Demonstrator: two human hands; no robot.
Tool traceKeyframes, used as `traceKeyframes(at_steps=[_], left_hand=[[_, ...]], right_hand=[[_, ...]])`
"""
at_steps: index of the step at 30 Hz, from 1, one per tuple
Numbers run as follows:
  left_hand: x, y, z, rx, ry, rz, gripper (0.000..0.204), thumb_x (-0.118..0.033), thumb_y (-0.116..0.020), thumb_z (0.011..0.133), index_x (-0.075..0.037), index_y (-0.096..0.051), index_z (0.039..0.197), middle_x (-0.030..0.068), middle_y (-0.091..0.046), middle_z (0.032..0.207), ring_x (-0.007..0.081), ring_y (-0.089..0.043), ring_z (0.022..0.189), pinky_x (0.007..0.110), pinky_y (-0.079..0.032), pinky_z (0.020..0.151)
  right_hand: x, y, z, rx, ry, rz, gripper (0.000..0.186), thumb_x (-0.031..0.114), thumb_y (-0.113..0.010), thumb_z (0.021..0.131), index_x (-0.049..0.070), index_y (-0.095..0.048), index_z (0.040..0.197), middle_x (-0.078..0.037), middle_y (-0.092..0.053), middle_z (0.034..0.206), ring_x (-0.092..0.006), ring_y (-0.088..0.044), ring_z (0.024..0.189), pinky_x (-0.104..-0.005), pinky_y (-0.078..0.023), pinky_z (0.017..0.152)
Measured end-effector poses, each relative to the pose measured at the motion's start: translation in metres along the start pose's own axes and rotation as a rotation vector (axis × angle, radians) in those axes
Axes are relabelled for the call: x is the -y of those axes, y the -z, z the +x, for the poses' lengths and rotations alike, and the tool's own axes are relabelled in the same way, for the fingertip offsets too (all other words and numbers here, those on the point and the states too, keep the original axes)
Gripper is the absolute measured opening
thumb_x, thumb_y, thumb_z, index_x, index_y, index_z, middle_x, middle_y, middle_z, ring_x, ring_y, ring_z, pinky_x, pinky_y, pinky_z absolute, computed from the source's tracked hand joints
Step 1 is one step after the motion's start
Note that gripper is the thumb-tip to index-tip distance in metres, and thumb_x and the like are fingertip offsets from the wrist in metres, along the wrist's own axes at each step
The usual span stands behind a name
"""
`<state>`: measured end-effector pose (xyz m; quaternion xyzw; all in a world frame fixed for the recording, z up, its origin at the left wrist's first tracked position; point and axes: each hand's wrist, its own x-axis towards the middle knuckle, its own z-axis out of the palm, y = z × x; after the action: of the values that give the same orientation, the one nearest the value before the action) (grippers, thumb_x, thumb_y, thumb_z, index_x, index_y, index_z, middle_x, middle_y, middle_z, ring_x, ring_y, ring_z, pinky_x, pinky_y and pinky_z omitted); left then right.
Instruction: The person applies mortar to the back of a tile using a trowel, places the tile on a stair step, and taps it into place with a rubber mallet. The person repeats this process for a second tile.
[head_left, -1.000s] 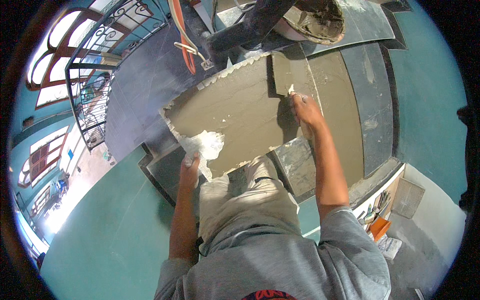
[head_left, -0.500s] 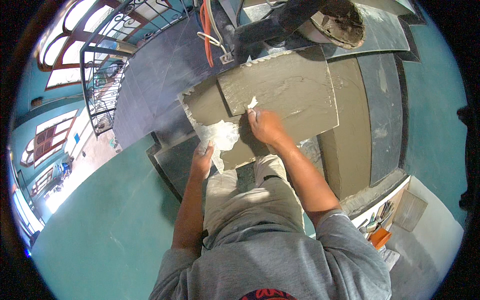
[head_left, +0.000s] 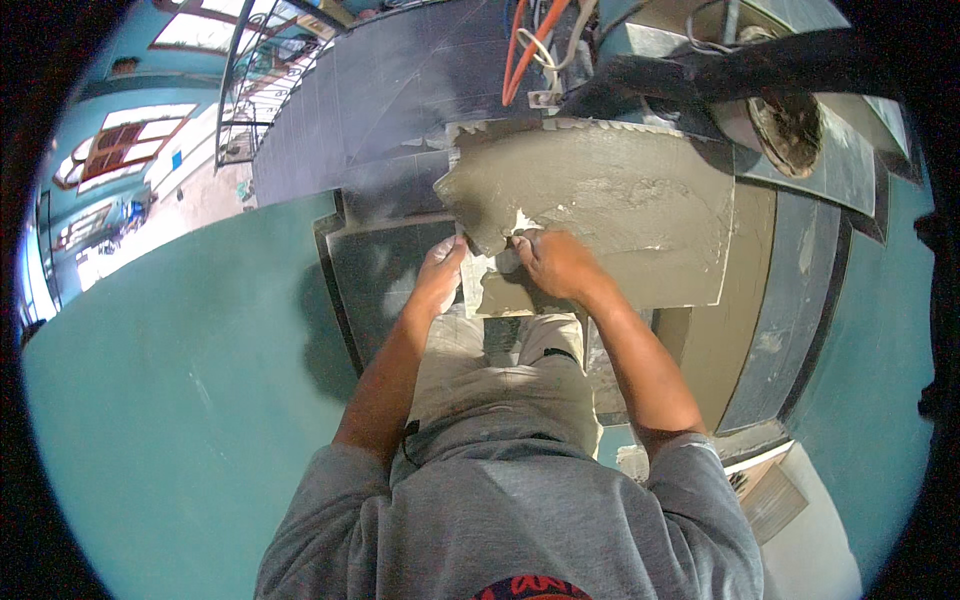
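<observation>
Right at the near left corner of the mortar-coated tile (head_left: 610, 215) is where both our hands meet. The tile lies pretty much flat ahead of us, its wet grey face up, long axis running left to right, with most of the slab stretching off to the right of our grip. So we're hanging onto one end and the bulk sits away toward the right.

Our left hand (head_left: 440, 272) is curled closed on the crumpled whitish rag (head_left: 478, 270), pressing it against the tile's left edge. Our right hand (head_left: 552, 262) sits just beside it, fingers bent down onto the mortar at the same corner. It looks like it may be pinching a small pale thing, a scrap or a small tool, but we can't make it out. Both hands are about equally close to that corner; the right one is nearer the tile's middle.

Under and left of the tile are dark grey floor tiles (head_left: 385, 265) already down, and a tan mortar bed (head_left: 715, 345) shows to the right.

Containers: a round bucket (head_left: 785, 125) sits up at the top right, with brownish mix caked inside. An orange cable (head_left: 525, 45) trails in from the top.
</observation>
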<state>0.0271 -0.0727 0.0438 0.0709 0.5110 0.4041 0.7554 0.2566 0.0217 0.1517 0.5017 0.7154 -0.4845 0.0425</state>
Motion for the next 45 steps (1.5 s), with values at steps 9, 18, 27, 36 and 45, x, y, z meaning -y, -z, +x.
traceKeyframes(at_steps=[9,18,27,36,45], left_hand=[[0.001,-0.008,-0.002,-0.137,-0.124,0.194,0.025,-0.022,-0.061,0.105,-0.006,-0.069,0.123,-0.0017,-0.071,0.113,0.0104,-0.061,0.104,0.03,-0.046,0.096],[0.009,0.009,-0.001,-0.133,-0.037,0.253,0.029,-0.021,-0.054,0.109,-0.001,-0.068,0.124,-0.0016,-0.069,0.113,0.0099,-0.058,0.101,0.028,-0.047,0.092],[-0.015,0.003,-0.005,0.051,-0.065,0.058,0.033,-0.028,-0.06,0.107,-0.002,-0.067,0.126,0.0017,-0.072,0.111,0.0126,-0.066,0.1,0.031,-0.051,0.093],[-0.015,-0.004,-0.002,-0.022,0.023,0.003,0.033,-0.032,-0.059,0.107,-0.007,-0.066,0.128,0.0007,-0.073,0.102,0.0102,-0.067,0.082,0.028,-0.053,0.073],[-0.022,0.002,0.015,-0.078,0.038,0.129,0.032,-0.043,-0.06,0.106,-0.012,-0.069,0.108,-0.0071,-0.059,0.075,0.0062,-0.049,0.058,0.028,-0.039,0.051]], right_hand=[[0.05,0.016,-0.006,-0.178,-0.012,-0.031,0.039,0.032,-0.045,0.107,-0.003,-0.062,0.108,-0.035,-0.067,0.094,-0.0535,-0.064,0.098,-0.0589,-0.049,0.086],[0.064,-0.004,0.034,0.148,0.078,-0.001,0.04,0.034,-0.048,0.106,-0.003,-0.064,0.108,-0.033,-0.069,0.104,-0.0508,-0.067,0.102,-0.0559,-0.053,0.09],[-0.005,0.111,0.054,0.046,0.162,-0.177,0.03,0.033,-0.057,0.101,0.007,-0.07,0.109,-0.023,-0.069,0.087,-0.0389,-0.067,0.08,-0.0481,-0.053,0.078],[-0.016,0.101,0.029,0.297,0.083,-0.592,0.033,0.042,-0.062,0.096,0.012,-0.074,0.101,-0.021,-0.074,0.095,-0.0462,-0.07,0.09,-0.0539,-0.057,0.083],[-0.016,0.054,-0.042,0.243,-0.051,-0.59,0.037,0.039,-0.059,0.101,0.006,-0.073,0.112,-0.024,-0.073,0.094,-0.0448,-0.07,0.087,-0.0505,-0.057,0.079]])
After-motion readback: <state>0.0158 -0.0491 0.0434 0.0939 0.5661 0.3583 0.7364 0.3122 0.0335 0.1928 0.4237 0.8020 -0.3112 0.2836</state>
